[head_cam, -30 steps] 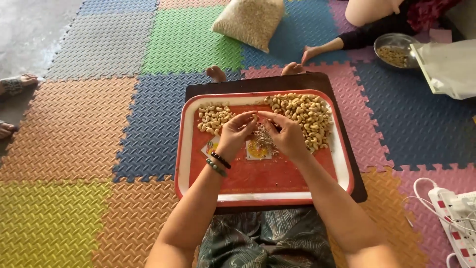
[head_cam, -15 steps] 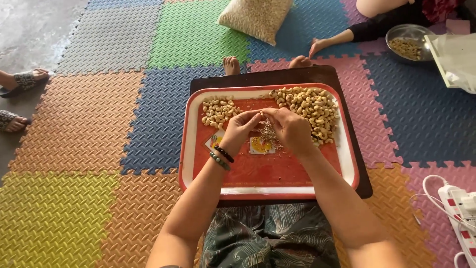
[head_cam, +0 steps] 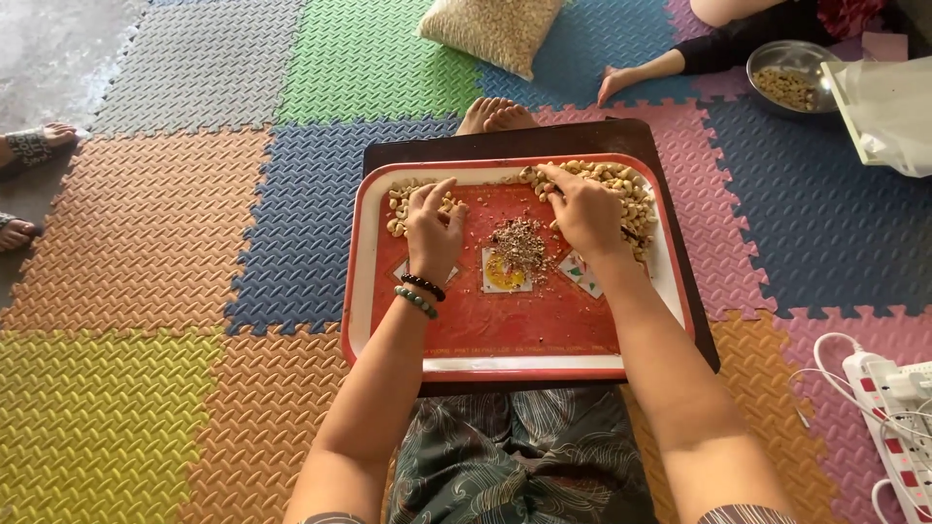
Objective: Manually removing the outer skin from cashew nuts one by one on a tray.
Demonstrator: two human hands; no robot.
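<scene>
We observe a red tray with a white rim resting on a dark low board over the person's lap, its long axis running left to right across the view. The left hand lies palm down at the tray's far left, fingers spread and loosely open over the small pile of pale cashews; we cannot tell whether any nut is pinched beneath it. The right hand rests on the larger heap of cashews at the far right, fingers bent and reaching toward the far rim; whether the fingertips have closed on a nut is hidden from us. Between the hands, at the tray's middle, sits a mound of brownish skins and scraps, apart from both piles. We judge that the two heaps are kept separate at opposite ends so that each hand serves one, with the waste gathered centrally, clear of both. The individual nuts are curved and lie in no common direction. Beaded bracelets circle the left wrist. Beyond the board, another person's hand rests on the foam floor mat, near a metal bowl holding nuts, and a filled sack lies farther off. A power strip sits at the lower right.
</scene>
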